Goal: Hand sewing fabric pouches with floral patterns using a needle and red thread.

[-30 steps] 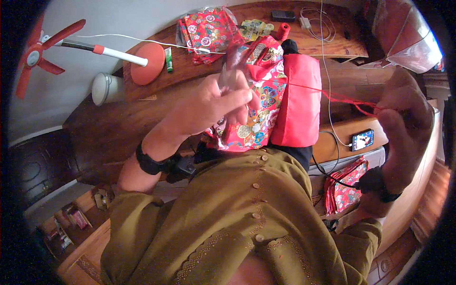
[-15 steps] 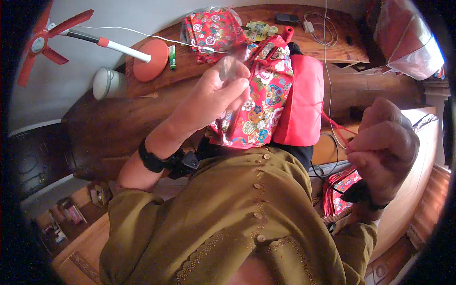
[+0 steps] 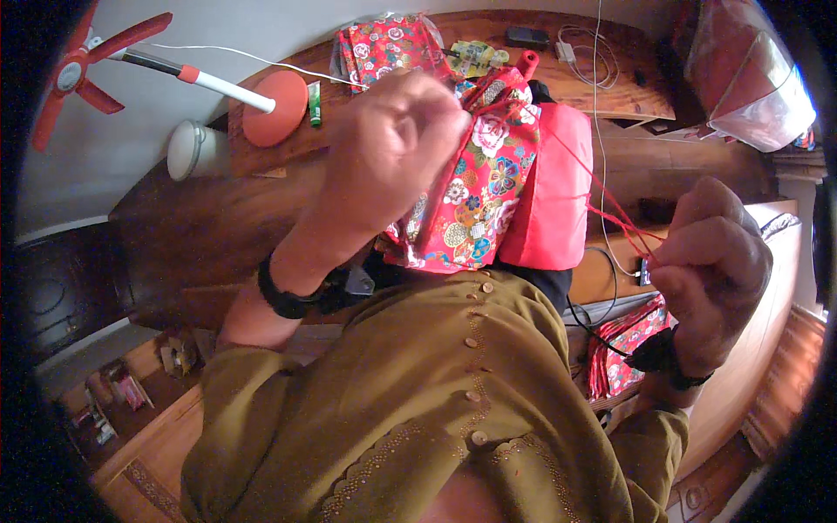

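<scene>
My right hand point(image 3: 711, 266) is closed in a pinch on a red cord point(image 3: 617, 209). Taut strands of it slant up leftward to the gathered top of a red floral cloth piece point(image 3: 484, 187), patterned with butterflies and blossoms. Beside that cloth's upper left edge, my left hand point(image 3: 392, 144) is curled closed and a little blurred. Red strands run toward its fingers, but what they grip is hidden. A plain bright red padded cloth piece point(image 3: 554, 192) lies just right of the floral one, both across my lap.
On the wooden table are a bagged floral cloth stack point(image 3: 388, 48), a green-white tube point(image 3: 315, 105), a red spool point(image 3: 527, 63), a dark phone-like device point(image 3: 527, 36) and a white charger cable point(image 3: 602, 61). A fan point(image 3: 270, 105) stands left. More folded floral cloth point(image 3: 632, 349) lies lower right.
My left hand has turned into a fist and shifted slightly left against the cloth. Red strands now stretch from the cloth's top to my right hand, which has barely moved.
</scene>
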### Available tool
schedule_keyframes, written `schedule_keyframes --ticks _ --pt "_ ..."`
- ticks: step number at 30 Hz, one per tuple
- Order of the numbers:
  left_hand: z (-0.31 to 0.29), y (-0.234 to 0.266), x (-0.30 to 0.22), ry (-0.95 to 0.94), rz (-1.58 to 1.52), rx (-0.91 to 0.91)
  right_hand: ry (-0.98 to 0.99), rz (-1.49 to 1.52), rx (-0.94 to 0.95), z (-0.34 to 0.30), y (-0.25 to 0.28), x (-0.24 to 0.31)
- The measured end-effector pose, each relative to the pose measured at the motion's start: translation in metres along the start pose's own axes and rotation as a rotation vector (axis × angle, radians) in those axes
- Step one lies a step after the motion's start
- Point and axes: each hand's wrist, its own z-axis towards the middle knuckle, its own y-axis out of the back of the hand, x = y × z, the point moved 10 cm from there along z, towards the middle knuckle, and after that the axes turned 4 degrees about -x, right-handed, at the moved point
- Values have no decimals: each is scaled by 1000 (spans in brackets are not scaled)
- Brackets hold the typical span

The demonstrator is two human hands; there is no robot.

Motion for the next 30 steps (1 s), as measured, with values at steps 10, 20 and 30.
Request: schedule_keyframes --ticks 10,20,30 --pt "10 -33 -11 -248 133 -22 55 38 30 5 -6 4" --pt "-19 -43 23 303 -364 215 66 124 82 -10 -25 6" --pt "-34 -16 35 346 -440 94 133 186 193 -14 -70 16"
